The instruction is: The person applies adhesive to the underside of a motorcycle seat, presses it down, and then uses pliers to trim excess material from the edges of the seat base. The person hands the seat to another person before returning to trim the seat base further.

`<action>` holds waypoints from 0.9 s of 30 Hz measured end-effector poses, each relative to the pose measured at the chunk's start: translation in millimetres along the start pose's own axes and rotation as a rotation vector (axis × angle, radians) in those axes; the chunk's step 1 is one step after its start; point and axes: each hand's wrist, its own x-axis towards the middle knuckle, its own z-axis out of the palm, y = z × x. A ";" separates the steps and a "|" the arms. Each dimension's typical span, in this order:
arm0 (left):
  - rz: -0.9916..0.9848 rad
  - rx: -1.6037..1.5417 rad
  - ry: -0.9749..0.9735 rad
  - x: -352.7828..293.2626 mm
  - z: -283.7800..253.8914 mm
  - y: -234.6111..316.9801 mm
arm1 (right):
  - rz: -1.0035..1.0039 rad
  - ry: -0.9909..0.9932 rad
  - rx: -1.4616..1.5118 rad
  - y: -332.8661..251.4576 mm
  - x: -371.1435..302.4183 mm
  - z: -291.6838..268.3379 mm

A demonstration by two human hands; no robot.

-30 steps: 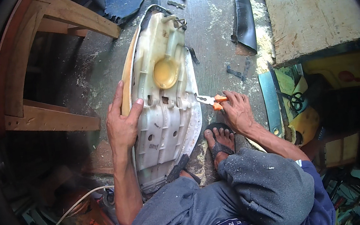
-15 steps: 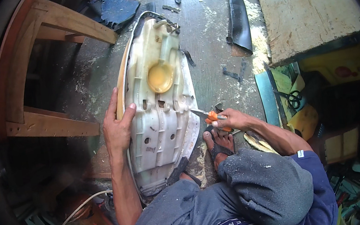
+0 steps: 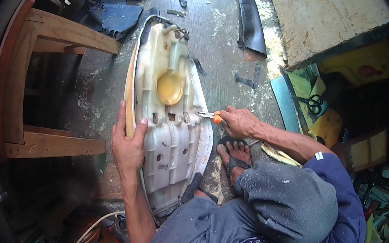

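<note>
A long motorcycle seat (image 3: 171,141) lies upside down on the floor in front of me, its whitish plastic base facing up and yellow foam showing along its left side. My left hand (image 3: 127,138) grips the seat's left edge, thumb over the base and fingers along the foam. In my right hand (image 3: 239,122) is a pair of pliers (image 3: 216,117) with orange handles. The jaws reach over the seat's right rim and touch the base near its middle; whether they pinch anything there is too small to tell. My feet are against and beside the seat's near end.
A wooden frame (image 3: 56,144) stands at the left. A worn board-topped table (image 3: 331,12) is at the upper right, with scissors (image 3: 316,103) below it. Black cover pieces (image 3: 251,27), a torn blue-black sheet (image 3: 119,15) and foam crumbs litter the floor. A pale cable (image 3: 88,227) curves at the lower left.
My right hand has moved up and forward, bringing the pliers' jaws from the seat's right edge onto the base. The left hand keeps its hold, and the whole view has shifted slightly.
</note>
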 end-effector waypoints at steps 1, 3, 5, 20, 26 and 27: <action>-0.002 -0.016 0.005 0.2 0.1 0.0 | 0.060 -0.027 -0.023 2.3 0.2 -2.6; -0.031 0.001 -0.006 -0.4 -0.7 0.1 | 0.290 -0.291 0.374 9.4 7.9 -11.9; -0.023 0.002 0.003 0.8 -0.4 -0.1 | 0.409 -0.322 0.809 17.1 15.8 -19.6; 0.014 0.010 0.011 1.2 0.9 -2.3 | 0.438 -0.305 1.199 27.0 31.9 -16.8; 0.030 0.027 -0.012 2.0 -0.6 -8.1 | 0.012 0.244 0.085 9.0 29.4 6.3; 0.045 0.014 -0.017 2.9 -0.8 -8.9 | -0.012 0.287 0.079 9.2 29.4 11.3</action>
